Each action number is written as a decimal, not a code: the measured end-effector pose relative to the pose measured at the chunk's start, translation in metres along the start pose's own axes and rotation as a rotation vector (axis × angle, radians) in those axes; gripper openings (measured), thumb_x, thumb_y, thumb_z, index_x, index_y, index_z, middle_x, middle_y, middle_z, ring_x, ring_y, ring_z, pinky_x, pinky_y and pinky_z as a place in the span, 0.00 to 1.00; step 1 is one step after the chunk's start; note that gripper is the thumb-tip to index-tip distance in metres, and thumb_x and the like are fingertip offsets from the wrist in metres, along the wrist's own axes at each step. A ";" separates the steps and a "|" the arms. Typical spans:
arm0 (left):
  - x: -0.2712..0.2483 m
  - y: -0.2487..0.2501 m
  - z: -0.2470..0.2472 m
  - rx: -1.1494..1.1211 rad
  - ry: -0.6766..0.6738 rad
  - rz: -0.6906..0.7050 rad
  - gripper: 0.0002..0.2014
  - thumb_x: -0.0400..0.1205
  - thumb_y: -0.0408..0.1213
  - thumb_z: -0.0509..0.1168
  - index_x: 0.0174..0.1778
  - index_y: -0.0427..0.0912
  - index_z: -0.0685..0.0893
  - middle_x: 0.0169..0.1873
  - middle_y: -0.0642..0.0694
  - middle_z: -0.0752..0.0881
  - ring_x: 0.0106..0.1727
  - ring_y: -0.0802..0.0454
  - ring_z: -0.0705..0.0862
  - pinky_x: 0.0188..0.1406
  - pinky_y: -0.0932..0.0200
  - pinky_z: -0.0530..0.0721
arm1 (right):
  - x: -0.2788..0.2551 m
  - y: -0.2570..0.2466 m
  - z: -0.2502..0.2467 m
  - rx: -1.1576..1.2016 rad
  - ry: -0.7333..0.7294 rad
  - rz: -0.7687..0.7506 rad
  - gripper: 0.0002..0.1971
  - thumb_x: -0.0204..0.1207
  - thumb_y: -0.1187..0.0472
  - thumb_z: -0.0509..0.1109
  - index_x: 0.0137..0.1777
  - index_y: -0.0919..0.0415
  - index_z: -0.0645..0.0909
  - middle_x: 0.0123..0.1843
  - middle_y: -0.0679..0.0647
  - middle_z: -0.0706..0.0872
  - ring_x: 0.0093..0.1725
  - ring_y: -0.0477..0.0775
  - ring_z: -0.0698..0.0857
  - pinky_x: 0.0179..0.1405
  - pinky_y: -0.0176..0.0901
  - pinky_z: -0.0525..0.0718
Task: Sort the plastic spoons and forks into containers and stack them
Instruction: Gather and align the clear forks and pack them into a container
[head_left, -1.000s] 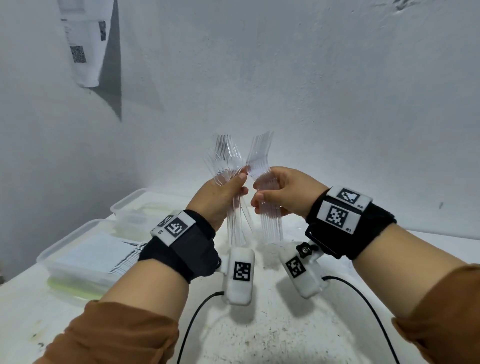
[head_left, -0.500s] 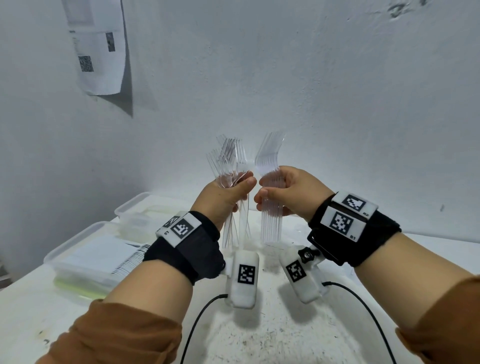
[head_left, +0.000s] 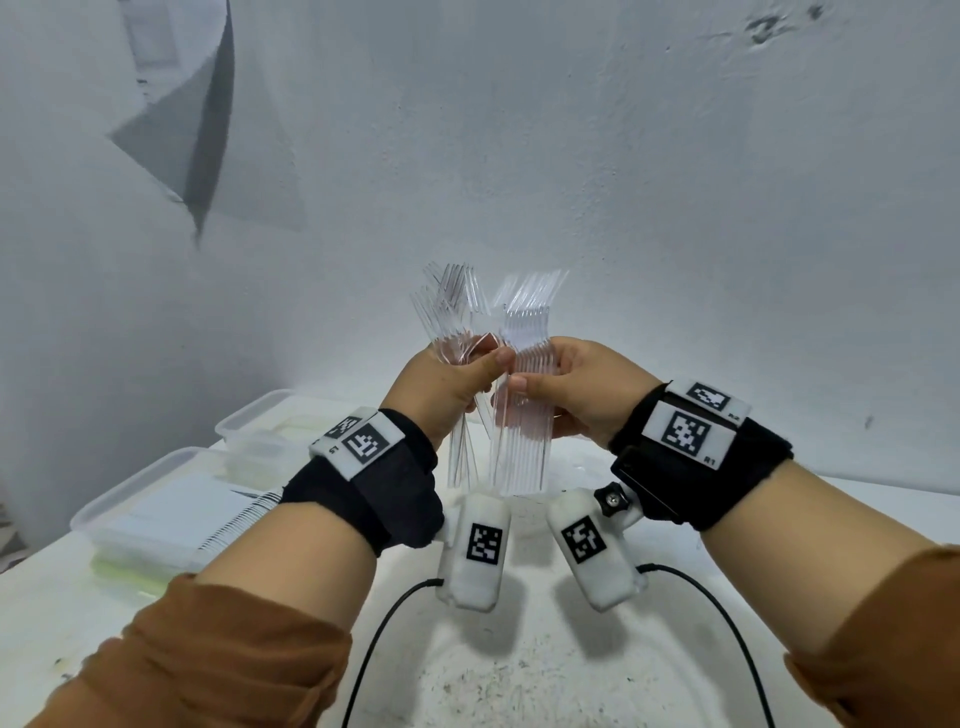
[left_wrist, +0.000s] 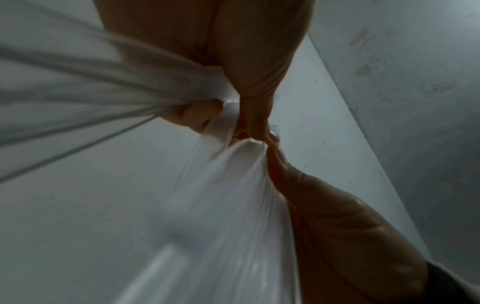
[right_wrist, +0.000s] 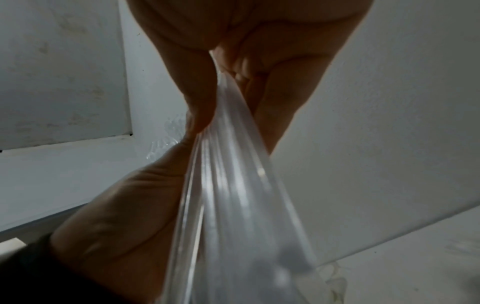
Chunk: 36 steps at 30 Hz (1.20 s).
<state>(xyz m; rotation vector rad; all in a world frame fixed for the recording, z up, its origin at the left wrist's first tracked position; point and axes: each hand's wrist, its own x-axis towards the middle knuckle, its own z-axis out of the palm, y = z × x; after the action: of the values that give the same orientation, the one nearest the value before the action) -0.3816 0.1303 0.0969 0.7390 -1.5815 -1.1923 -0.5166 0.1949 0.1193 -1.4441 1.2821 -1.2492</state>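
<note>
I have a bundle of clear plastic forks in each hand, held up in front of me above the bench, tines upward. My left hand is clenched round a loose, splayed bundle; its handles fan out below my fist at different angles. My right hand pinches a neat nested stack of forks between thumb and fingers, the handles hanging straight down in a flat row. The two bundles almost touch where my thumbs meet.

The main risk, I think, is the left bundle. Those forks are not nested, so a slackened grip could let one or two slide out and drop onto the bench. If I push the bundles together as they are, the crossed tines could snag and knock the tidy stack out of line. The plastic is smooth and thin, so squeezing harder may make the forks skate over one another.

The lidless containers sit well off to my left on the bench, one behind the other, so carrying an untidy handful that far gives it more chance to spill.
</note>
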 end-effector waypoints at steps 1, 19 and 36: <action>0.001 0.000 0.002 0.024 -0.013 0.007 0.06 0.75 0.43 0.72 0.38 0.48 0.82 0.29 0.51 0.79 0.32 0.54 0.74 0.32 0.62 0.71 | -0.001 -0.001 -0.003 -0.004 -0.014 -0.002 0.05 0.77 0.68 0.68 0.44 0.57 0.78 0.37 0.53 0.89 0.35 0.50 0.90 0.31 0.41 0.87; 0.003 0.001 0.029 0.037 -0.031 -0.049 0.13 0.82 0.39 0.65 0.31 0.52 0.85 0.39 0.46 0.87 0.49 0.44 0.84 0.32 0.64 0.71 | -0.005 0.003 -0.035 -0.114 0.039 0.002 0.07 0.74 0.64 0.74 0.46 0.55 0.79 0.43 0.50 0.88 0.41 0.49 0.89 0.41 0.44 0.86; 0.007 -0.002 -0.016 0.105 -0.004 -0.017 0.18 0.78 0.42 0.70 0.64 0.46 0.79 0.36 0.54 0.82 0.38 0.57 0.80 0.33 0.64 0.71 | 0.009 0.003 0.002 -0.063 0.062 0.021 0.07 0.75 0.67 0.71 0.49 0.59 0.78 0.37 0.51 0.88 0.35 0.48 0.89 0.32 0.40 0.85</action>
<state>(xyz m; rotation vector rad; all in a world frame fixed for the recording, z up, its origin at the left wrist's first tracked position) -0.3691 0.1179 0.0980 0.8189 -1.6543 -1.1304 -0.5150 0.1849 0.1173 -1.4427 1.3857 -1.2581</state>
